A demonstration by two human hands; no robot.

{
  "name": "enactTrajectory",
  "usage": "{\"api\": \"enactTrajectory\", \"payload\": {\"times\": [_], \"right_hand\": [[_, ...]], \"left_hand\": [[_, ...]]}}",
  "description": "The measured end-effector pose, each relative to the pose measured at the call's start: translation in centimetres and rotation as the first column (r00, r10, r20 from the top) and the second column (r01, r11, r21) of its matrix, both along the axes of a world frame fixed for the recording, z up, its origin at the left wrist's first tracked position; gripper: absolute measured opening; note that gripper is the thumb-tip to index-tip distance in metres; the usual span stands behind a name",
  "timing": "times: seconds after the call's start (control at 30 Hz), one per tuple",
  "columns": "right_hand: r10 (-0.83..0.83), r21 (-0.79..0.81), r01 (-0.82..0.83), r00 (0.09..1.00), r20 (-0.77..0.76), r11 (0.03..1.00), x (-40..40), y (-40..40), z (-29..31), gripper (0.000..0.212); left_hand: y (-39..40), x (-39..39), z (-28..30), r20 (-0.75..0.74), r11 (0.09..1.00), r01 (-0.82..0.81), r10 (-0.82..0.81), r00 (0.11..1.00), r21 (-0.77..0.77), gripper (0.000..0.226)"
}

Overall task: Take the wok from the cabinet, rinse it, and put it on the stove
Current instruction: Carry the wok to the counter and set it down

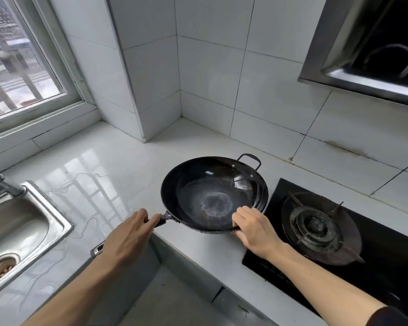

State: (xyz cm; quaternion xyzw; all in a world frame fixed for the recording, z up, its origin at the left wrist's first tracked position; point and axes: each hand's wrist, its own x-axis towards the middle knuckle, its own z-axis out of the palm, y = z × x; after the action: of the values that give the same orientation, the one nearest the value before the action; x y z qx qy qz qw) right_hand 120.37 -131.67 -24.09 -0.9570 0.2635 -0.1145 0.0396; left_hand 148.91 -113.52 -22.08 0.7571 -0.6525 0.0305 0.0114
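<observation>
L hand (127,238) is curled round the wok's long handle (161,220), knuckles up, thumb side toward the pan; the handle end pokes out behind the palm near the wrist. R hand (254,231) pinches the near rim of the wok (212,196), fingers hooked over the edge into the bowl, thumb under or outside the rim, can't tell exactly. Both forearms come in from the bottom of frame, L from lower left, R from lower right w/ a dark sleeve at the elbow.

Wok sits between the hands, over the white countertop (118,165), just beside the stove (386,243), its right edge reaching to about the black glass. Whether it's resting on the counter or held just above it, can't tell. Long axis runs from the handle at lower left to the small loop handle (250,160) at upper right, away from the body. Inside looks wet, w/ a pale ring at the bottom.

Key relation: the burner (316,229) lies to the right of the wok, on the R hand's side, near but not under it. So the pan probably has to travel right and a bit toward the person, R hand leading, L hand steering by the handle. Rinse looks done, judging by the wet bowl and water streaks on the counter; placing not yet done.

Further out: sink (28,227) and faucet (3,184) at far left, window (21,67) above them, range hood (375,50) upper right, tiled wall behind.
</observation>
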Motion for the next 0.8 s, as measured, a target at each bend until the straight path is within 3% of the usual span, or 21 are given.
{"api": "enactTrajectory", "payload": {"times": [0.63,0.8], "right_hand": [[-0.035,0.000,0.035,0.999,0.014,0.999,1.1,-0.3,-1.8,0.034],[-0.082,0.032,0.083,0.996,-0.043,0.996,0.8,-0.1,-3.3,0.038]], "left_hand": [[-1.6,2.0,-3.2,-0.031,0.999,0.025,-0.026,0.999,-0.037,0.045],[-1.5,1.6,-4.4,-0.057,0.997,0.035,-0.039,0.998,-0.070,0.049]]}}
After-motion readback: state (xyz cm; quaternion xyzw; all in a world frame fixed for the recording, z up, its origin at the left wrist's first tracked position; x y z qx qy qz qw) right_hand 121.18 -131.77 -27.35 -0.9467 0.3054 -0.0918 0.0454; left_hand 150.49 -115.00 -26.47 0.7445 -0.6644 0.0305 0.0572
